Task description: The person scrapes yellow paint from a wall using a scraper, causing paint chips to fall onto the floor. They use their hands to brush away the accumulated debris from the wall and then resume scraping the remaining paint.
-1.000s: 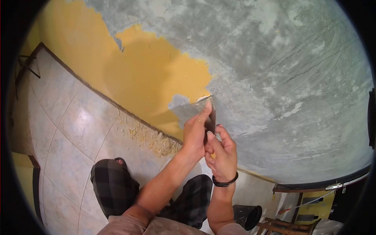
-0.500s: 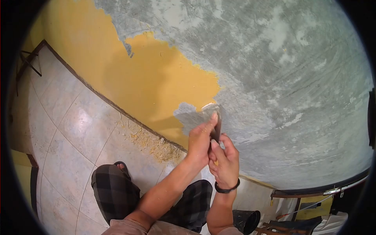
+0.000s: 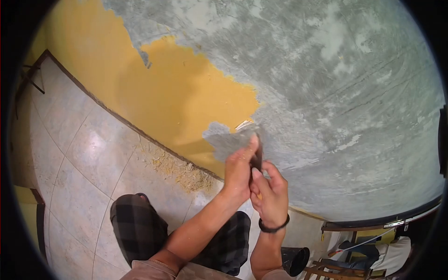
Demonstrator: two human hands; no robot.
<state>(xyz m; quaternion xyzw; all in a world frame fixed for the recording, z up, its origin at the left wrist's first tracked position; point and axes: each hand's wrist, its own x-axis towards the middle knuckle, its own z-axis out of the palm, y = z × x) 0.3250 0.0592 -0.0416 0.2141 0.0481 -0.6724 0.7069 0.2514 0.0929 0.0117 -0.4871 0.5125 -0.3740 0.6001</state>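
Note:
Both my hands grip a paint scraper (image 3: 255, 148) pressed against the wall. My left hand (image 3: 239, 169) is wrapped over the tool's upper part, with a finger pushing on the blade near its tip. My right hand (image 3: 269, 192), wearing a black wristband, holds the handle lower down. The blade's edge meets the wall where yellow paint (image 3: 177, 100) ends and bare grey plaster (image 3: 326, 79) begins. A small scraped grey patch (image 3: 219, 137) lies just left of the blade.
Yellow paint flakes (image 3: 179, 169) are piled along the dark baseboard on the tiled floor (image 3: 84, 154). My knees in checked trousers (image 3: 140, 228) are below. A black bucket (image 3: 295, 259) and wooden pieces sit at the lower right, near a person in a white shirt (image 3: 392, 254).
The view has shifted slightly. The scraper and both hands stay at the same spot on the paint edge, and the scraped grey patch looks a little larger. A person has appeared at the lower right.

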